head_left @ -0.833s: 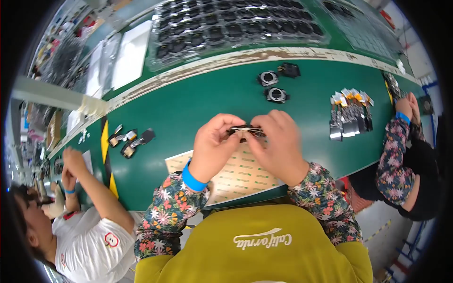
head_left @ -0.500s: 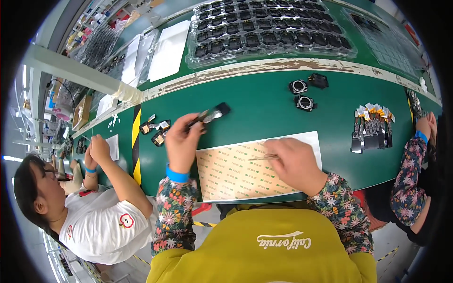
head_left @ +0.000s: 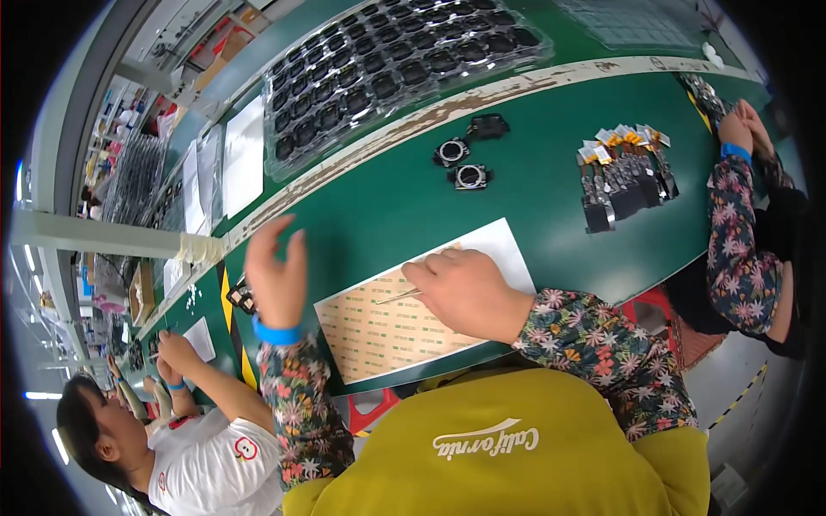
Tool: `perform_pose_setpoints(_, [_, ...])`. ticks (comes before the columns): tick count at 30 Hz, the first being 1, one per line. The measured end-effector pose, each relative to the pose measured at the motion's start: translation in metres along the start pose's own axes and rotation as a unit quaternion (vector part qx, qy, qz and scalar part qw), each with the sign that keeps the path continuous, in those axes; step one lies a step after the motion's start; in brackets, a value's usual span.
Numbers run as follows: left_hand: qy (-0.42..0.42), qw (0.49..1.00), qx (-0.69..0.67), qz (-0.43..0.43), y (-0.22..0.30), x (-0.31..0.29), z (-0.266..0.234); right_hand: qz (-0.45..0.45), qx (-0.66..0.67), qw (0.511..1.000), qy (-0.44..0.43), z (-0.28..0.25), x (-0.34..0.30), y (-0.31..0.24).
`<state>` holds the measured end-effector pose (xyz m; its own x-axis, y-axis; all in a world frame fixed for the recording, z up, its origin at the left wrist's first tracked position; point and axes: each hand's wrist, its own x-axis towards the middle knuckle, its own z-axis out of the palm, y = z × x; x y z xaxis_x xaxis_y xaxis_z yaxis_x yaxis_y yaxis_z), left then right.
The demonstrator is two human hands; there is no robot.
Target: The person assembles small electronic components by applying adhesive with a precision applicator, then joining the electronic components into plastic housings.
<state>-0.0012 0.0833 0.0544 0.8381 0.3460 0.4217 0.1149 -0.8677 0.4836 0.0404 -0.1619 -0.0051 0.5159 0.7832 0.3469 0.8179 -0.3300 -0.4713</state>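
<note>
Across a green bench point(head_left: 370, 206), your right hand point(head_left: 473, 297) has its fingers clamped on slim metal tweezers point(head_left: 397, 297), held above a tan patterned sheet point(head_left: 404, 340) with white paper point(head_left: 509, 249) showing past its edge. Your left hand point(head_left: 277, 284) hangs in the air, thumb and fingers apart, just beside small black parts point(head_left: 239, 297) near the striped tape point(head_left: 228, 301). Beyond, two ring-faced parts point(head_left: 470, 177) lie near a clear tray point(head_left: 486, 69) of black pieces.
</note>
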Motion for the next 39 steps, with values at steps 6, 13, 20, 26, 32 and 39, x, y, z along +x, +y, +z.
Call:
perform_pose_setpoints(6, [-0.194,0.928,-0.081,0.306,0.104,0.044,0.094,-0.026,0.001,0.997,0.071,0.001,-0.003,0.005])
perform_pose_setpoints(13, [-0.243,0.919,-0.031,0.310,0.095,0.046,0.115,-0.071,0.013,0.997,0.035,-0.002,-0.007,0.008])
perform_pose_setpoints(20, [-0.252,0.913,-0.317,0.049,0.061,0.026,0.075,-0.081,0.040,0.992,0.094,-0.022,-0.012,0.005])
perform_pose_setpoints(26, [-0.252,0.669,-0.657,-0.240,0.044,-0.007,0.039,0.195,-0.183,0.929,0.258,-0.085,-0.039,0.074])
perform_pose_setpoints(32, [-0.244,0.614,-0.689,-0.299,0.037,-0.021,0.060,0.321,-0.240,0.900,0.172,-0.107,-0.053,0.092])
perform_pose_setpoints(39, [-0.263,0.653,-0.647,-0.294,0.042,-0.029,0.058,0.303,-0.287,0.894,0.163,-0.102,-0.039,0.086])
